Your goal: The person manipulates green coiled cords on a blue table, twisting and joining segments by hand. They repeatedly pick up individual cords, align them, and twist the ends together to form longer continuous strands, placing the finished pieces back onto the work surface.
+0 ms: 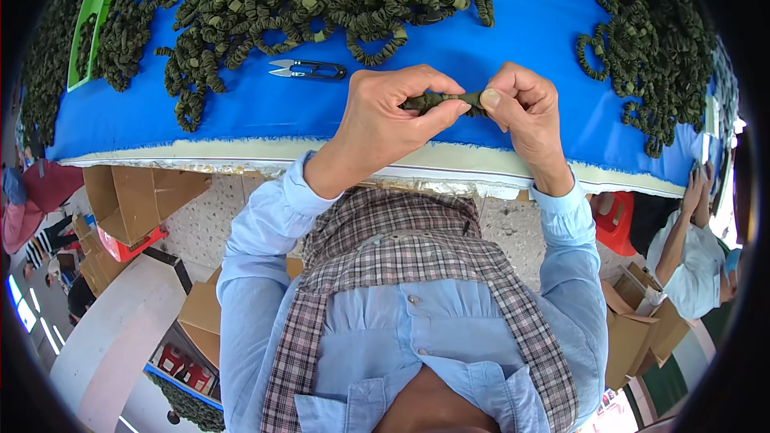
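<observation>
Between my two hands, just above the table's near edge, is a dark green gathered fabric scrunchie (434, 102). My left hand (393, 108) pinches it between thumb and fingers. On its other side my right hand (525, 108) grips a flat, stretched bit of it, thumb on top. The fingers partly cover the scrunchie. Left of my hands lies a pair of thread snips (307, 70) with a dark handle, its blades pointing left. Beyond them spreads a big pile of similar green scrunchies (321, 0), some with lighter green patches.
Blue cloth (497, 48) covers the table. More scrunchies (654, 40) are heaped at the right, and others lie around a green plastic basket (95, 20) at far left. Cardboard boxes (132, 196) and a red stool (615, 223) stand below the edge. Another person (690, 248) sits at the right.
</observation>
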The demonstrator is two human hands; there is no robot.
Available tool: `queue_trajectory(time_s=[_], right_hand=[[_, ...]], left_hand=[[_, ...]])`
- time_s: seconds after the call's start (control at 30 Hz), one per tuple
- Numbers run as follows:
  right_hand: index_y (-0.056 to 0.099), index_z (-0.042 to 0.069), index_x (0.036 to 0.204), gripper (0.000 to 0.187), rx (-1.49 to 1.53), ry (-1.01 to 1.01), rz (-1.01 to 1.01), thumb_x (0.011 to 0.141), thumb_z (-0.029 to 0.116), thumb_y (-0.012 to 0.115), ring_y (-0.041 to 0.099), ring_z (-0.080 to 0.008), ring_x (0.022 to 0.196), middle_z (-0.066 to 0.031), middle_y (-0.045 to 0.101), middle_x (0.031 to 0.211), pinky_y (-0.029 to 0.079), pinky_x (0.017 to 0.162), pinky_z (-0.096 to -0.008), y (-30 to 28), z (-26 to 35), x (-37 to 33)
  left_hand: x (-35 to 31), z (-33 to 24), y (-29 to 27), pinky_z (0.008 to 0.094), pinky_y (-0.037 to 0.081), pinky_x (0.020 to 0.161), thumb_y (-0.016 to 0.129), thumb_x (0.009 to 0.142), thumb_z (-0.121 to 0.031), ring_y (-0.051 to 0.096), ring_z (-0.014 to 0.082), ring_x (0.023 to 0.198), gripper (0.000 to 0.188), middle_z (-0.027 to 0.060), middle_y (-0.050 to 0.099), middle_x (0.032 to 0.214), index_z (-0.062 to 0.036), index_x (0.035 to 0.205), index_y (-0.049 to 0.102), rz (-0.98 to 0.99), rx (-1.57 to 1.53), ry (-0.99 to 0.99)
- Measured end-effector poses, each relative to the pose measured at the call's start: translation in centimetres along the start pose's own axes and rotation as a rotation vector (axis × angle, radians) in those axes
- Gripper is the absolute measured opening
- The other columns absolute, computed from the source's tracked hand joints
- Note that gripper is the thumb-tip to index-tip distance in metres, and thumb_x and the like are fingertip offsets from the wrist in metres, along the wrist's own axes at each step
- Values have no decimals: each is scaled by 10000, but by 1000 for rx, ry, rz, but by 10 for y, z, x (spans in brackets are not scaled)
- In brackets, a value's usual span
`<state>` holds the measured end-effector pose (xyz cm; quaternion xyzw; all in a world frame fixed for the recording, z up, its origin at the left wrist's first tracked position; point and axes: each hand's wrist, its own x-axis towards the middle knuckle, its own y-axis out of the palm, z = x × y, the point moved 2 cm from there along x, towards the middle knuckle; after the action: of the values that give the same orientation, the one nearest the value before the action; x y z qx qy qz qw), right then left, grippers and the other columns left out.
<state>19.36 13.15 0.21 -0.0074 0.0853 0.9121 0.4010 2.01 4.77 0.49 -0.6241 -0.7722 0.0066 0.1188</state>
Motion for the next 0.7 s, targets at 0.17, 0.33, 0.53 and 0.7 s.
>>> queue_trajectory(time_s=[0.17, 0.33, 0.53, 0.7], right_hand=[[593, 44, 759, 132, -11, 12, 10, 880, 73, 636, 360, 8, 507, 52, 511, 596, 229, 449, -196, 1, 0, 0], [592, 43, 754, 132, -6, 11, -1, 876, 68, 634, 353, 8, 505, 57, 499, 591, 224, 448, -198, 0, -1, 0], [588, 47, 744, 141, 10, 15, 3, 877, 70, 629, 349, 8, 507, 59, 491, 588, 225, 453, -199, 0, 0, 0], [586, 51, 741, 149, 37, 18, 3, 880, 78, 629, 345, 6, 503, 63, 488, 584, 222, 451, -201, -2, -1, 1]], left_hand=[[-4, -1, -11, 184, 337, 441, 743, 770, -42, 504, 4, 522, 92, -2, 643, 649, -26, 850, 699, 35, 17, -35], [-5, 1, -13, 201, 350, 438, 723, 790, -53, 490, 16, 513, 84, -7, 605, 609, -21, 834, 660, 34, -3, -35], [-9, 4, -13, 210, 338, 436, 710, 811, -63, 477, 20, 513, 100, -4, 585, 605, -14, 830, 625, 41, -44, -9], [-10, 8, -9, 209, 335, 448, 691, 829, -61, 473, 22, 532, 98, -6, 581, 639, -8, 829, 609, 44, -151, -13]])
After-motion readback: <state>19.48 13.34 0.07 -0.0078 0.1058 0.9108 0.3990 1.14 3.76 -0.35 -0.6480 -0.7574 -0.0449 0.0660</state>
